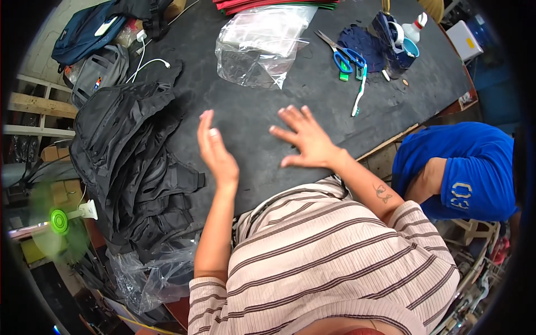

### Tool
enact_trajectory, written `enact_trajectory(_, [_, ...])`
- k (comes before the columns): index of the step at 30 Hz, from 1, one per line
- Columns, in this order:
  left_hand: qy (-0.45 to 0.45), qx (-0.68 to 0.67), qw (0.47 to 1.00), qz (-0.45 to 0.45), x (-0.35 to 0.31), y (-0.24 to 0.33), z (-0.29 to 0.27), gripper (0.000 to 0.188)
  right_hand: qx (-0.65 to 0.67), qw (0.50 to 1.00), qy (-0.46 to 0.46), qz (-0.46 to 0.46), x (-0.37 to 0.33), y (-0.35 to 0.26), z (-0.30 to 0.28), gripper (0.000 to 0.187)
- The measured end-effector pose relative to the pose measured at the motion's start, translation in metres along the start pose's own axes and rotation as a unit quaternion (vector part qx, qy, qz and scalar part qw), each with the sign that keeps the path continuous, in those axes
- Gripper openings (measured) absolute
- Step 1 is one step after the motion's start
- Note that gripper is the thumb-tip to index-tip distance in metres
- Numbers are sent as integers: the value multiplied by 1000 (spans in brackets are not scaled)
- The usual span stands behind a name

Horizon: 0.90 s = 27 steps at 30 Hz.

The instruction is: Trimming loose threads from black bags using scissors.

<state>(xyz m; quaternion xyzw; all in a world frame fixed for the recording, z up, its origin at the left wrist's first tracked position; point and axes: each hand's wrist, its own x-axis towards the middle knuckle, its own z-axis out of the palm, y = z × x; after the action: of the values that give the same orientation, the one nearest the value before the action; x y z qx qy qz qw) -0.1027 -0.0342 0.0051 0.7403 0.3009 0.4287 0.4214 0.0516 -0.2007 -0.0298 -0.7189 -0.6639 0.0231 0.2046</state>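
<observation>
My left hand (pixel 218 153) is raised over the dark table (pixel 257 125), palm turned inward and fingers stretched out, holding nothing. To its left lies a heap of black backpacks (pixel 125 151), apart from the fingers. My right hand (pixel 306 139) is spread over the table near its front edge, also with nothing in it; whether it touches the top I cannot tell. Beyond both hands lie clear plastic bags (pixel 259 47). Blue-handled scissors (pixel 341 54) and a white and green toothbrush (pixel 360 92) lie farther right.
Folded red and green fabric (pixel 268 5) is stacked at the far edge. A dark blue holder (pixel 391 44), a light blue cup (pixel 411 49) and a white bottle (pixel 415 27) stand back right. A person in a blue shirt (pixel 474 167) bends at the right. A green fan (pixel 59 220) is at left.
</observation>
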Motion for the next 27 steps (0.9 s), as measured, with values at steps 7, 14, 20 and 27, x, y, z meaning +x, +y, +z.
enact_trajectory(7, [63,6,995,-73,-24,-21,-44,24,65,997,11,-29,-59,-10,-8,42])
enact_trajectory(14, [120,-40,986,-104,-29,-24,-57,19,-5,997,39,71,-152,-9,-43,40])
enact_trajectory(20, [147,57,985,74,15,20,-74,21,-134,975,108,139,-198,2,-37,20])
enact_trajectory(27, [208,502,816,198,133,42,-150,45,56,965,220,128,-69,8,-56,11])
